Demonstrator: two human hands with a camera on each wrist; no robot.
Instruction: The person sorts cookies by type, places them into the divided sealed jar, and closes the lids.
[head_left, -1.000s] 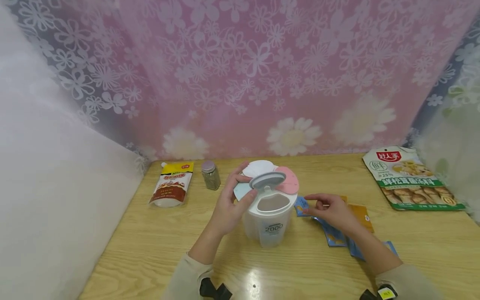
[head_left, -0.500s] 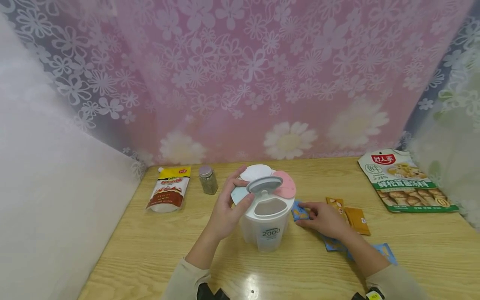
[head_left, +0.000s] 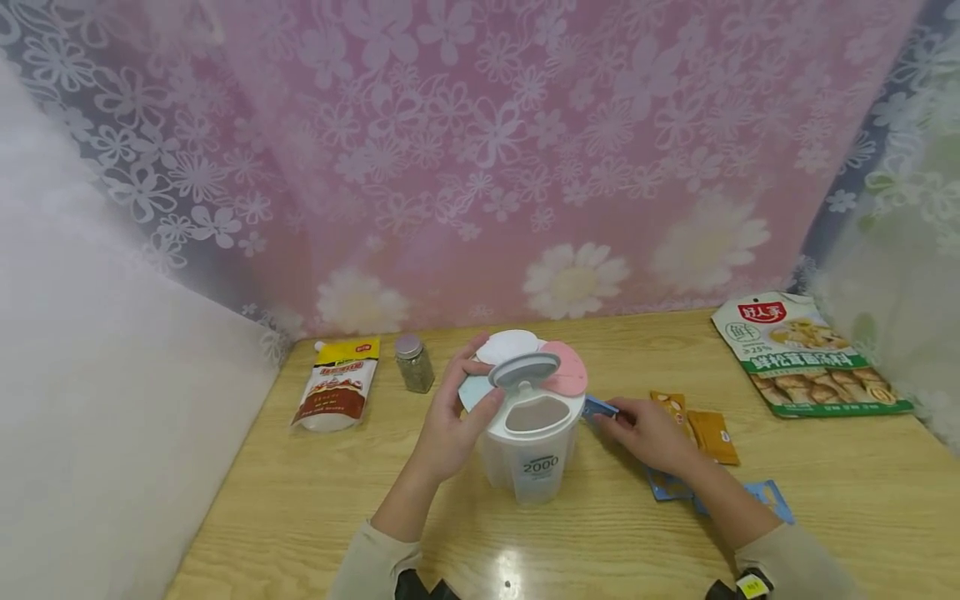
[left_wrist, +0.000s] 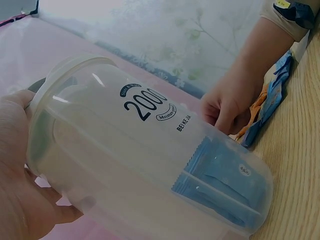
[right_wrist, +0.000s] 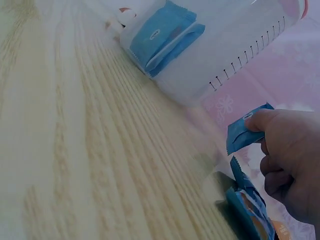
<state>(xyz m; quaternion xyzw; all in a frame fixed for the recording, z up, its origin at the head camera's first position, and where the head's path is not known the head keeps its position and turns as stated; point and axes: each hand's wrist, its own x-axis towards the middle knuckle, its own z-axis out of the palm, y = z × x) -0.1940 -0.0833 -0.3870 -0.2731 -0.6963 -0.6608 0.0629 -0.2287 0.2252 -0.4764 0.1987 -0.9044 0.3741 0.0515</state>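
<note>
A clear storage canister [head_left: 540,462] with a white, blue and pink lid stands upright on the table, its front grey flap [head_left: 523,369] raised. My left hand [head_left: 453,421] grips the lid's left side, thumb beside the flap. Through the canister wall, blue packets [left_wrist: 222,175] show at the bottom in both wrist views. My right hand [head_left: 654,435] pinches a small blue packet [right_wrist: 247,131] between thumb and fingers, just right of the canister. In the head view the hand partly hides that packet.
Orange packets [head_left: 714,437] and more blue packets [head_left: 768,500] lie beside and under the right forearm. A mushroom seasoning bag [head_left: 813,354] lies at the back right. A spouted pouch [head_left: 337,385] and a small jar [head_left: 414,364] are at the back left.
The right hand has picked up the blue packet beside the canister and raised it slightly off the table. The left hand has kept its grip on the lid.
</note>
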